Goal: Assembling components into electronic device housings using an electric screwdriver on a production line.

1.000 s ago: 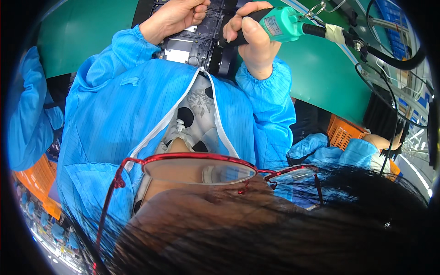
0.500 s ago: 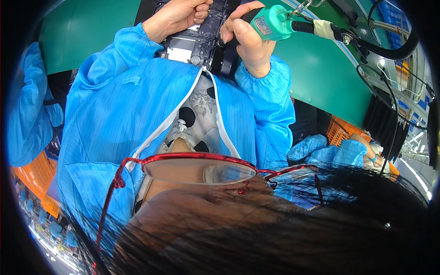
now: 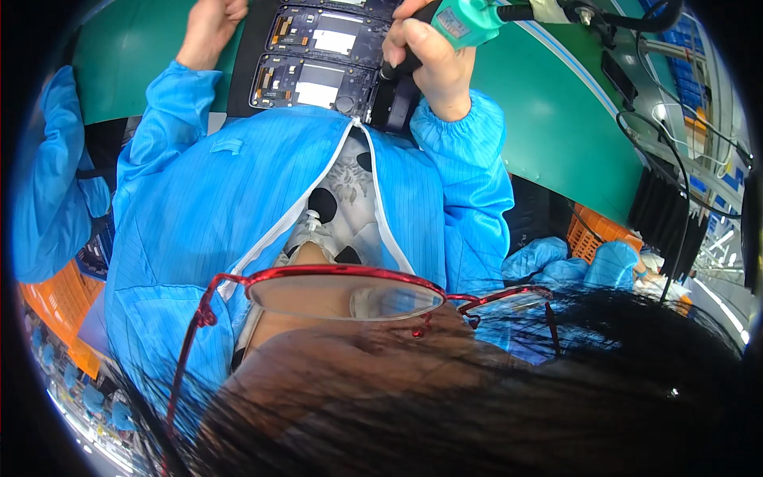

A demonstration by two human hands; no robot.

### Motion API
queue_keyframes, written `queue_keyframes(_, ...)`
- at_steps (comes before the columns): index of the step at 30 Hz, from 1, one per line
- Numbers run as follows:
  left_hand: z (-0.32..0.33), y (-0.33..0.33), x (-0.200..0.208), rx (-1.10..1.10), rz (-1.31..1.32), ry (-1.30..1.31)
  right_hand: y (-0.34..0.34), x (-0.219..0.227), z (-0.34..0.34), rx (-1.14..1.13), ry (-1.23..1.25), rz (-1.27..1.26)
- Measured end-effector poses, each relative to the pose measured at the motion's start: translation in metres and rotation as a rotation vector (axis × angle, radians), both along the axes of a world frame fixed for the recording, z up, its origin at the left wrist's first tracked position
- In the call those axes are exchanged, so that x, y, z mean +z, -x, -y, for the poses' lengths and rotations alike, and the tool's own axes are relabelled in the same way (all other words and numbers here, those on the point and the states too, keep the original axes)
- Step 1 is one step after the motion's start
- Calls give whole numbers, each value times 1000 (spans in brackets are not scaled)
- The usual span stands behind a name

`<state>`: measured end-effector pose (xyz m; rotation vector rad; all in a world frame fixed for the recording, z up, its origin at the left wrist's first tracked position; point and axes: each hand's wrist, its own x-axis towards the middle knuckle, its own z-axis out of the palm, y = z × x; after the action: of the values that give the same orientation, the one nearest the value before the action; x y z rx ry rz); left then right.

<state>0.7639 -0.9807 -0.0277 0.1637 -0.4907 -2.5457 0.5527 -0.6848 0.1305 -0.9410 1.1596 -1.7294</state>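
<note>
My right hand is wrapped round a green electric screwdriver with a black nose. Its dark tip points down at the right edge of the nearest phone housing. Several such dark housings, with pale metal plates and small circuit parts, lie in a row on a black fixture in front of my chest. My left hand is off to the left, above the green tabletop, its fingers curled. The top frame edge cuts it off, and whatever the fingers hold is hidden.
The green table runs to both sides. A black cable leads from the screwdriver to the upper right, near metal rails and hanging wires. Orange baskets stand behind on both sides. Blue sleeves of other people show at left and right.
My left hand has moved left, away from the phone housings, uncovering more of them. The screwdriver and my right hand have shifted slightly up; the hand keeps its hold.
</note>
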Motion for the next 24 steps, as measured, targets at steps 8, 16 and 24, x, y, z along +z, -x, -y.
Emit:
queue_keyframes(8,-70,39,50,360,579,319,10,-25,-12,-177,204,50)
queue_keyframes(16,-135,138,38,76,429,273,59,-6,-82,-453,65,-145)
queue_keyframes(24,-236,293,50,-182,384,240,148,13,-158,-808,-257,-605)
